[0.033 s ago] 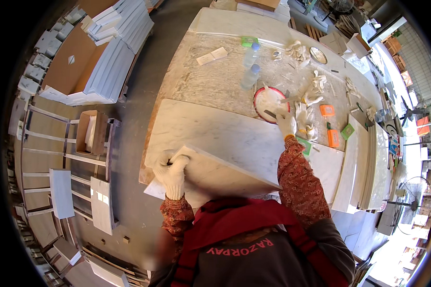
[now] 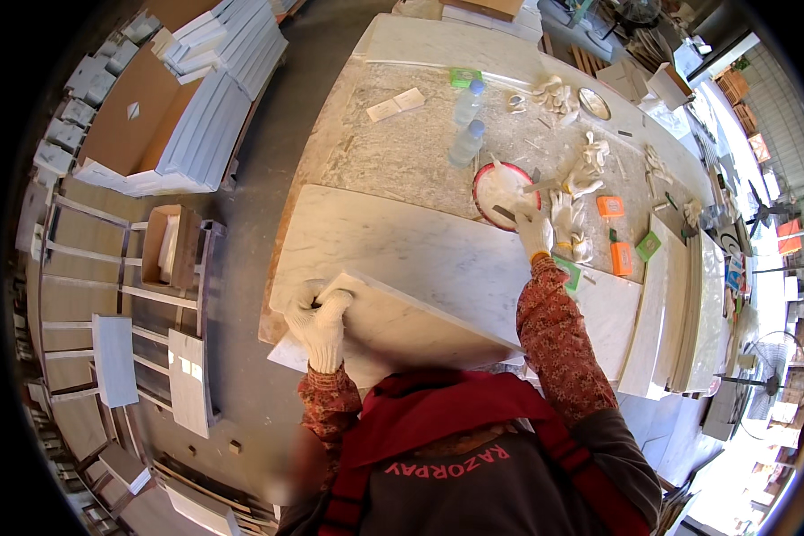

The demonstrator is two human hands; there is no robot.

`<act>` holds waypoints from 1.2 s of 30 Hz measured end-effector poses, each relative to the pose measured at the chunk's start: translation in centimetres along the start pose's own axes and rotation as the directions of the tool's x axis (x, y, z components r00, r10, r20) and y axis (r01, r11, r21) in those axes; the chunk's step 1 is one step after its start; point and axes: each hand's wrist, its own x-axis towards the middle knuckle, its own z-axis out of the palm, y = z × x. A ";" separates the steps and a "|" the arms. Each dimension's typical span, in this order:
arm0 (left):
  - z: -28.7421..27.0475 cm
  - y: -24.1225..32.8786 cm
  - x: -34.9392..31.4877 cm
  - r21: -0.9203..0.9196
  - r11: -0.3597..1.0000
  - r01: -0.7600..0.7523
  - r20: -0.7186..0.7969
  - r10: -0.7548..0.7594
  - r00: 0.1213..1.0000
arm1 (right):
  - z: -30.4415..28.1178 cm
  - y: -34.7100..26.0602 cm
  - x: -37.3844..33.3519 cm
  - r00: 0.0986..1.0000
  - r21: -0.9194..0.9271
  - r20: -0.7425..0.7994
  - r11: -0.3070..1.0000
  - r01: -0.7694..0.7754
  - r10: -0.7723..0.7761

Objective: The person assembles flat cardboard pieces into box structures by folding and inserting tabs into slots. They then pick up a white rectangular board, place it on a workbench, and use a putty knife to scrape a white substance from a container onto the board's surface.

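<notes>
My gloved left hand (image 2: 320, 329) is closed round the left corner of a pale marble slab (image 2: 420, 323), which is tilted up on edge in front of my body. Beneath it lies a larger white-grey marble slab (image 2: 384, 237) on the worktable. My gloved right hand (image 2: 534, 234) grips a small flat-bladed scraper (image 2: 504, 213), its dark blade at the near rim of a red-rimmed bowl (image 2: 479, 208). White paste (image 2: 502, 184) fills the bowl, and a second flat blade (image 2: 540, 186) lies across its right rim. Part of the tilted slab's lower edge is hidden by my chest.
Two plastic bottles (image 2: 466, 143) stand beyond the bowl. Crumpled white gloves (image 2: 586, 165), orange boxes (image 2: 610, 206) and green boxes (image 2: 649, 246) lie to the right. Upright slabs (image 2: 695, 313) line the table's right side. On the left are a metal rack (image 2: 152, 297) and stacked white cartons (image 2: 207, 125).
</notes>
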 end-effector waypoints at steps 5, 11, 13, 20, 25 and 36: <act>-0.2 0.9 -0.1 0.006 0.995 0.101 0.021 -0.101 0.995 | -0.9 -1.6 -1.1 0.994 0.110 -0.025 0.988 0.112 -0.110; -1.2 0.3 -0.1 0.118 0.987 0.111 0.073 -0.120 0.990 | -5.5 -13.8 -6.6 0.965 0.588 0.239 0.807 -0.057 -0.106; -1.5 -0.1 -0.1 0.120 0.985 0.122 0.090 -0.133 0.987 | -8.2 -19.3 -9.9 0.937 0.641 0.283 0.767 -0.025 -0.205; -1.7 -0.8 -0.1 0.165 0.986 0.036 0.126 -0.057 0.990 | -11.5 -26.9 -17.1 0.858 0.671 0.387 0.742 -0.010 -0.338; -1.7 -0.4 -0.3 0.163 0.987 0.007 0.117 -0.027 0.993 | -11.2 -27.9 -19.0 0.830 0.716 0.287 0.682 0.147 -0.479; -1.9 -0.1 -0.1 0.265 0.964 -0.016 0.102 -0.011 0.995 | -10.7 -27.6 -20.1 0.830 0.610 0.119 0.699 0.372 -0.545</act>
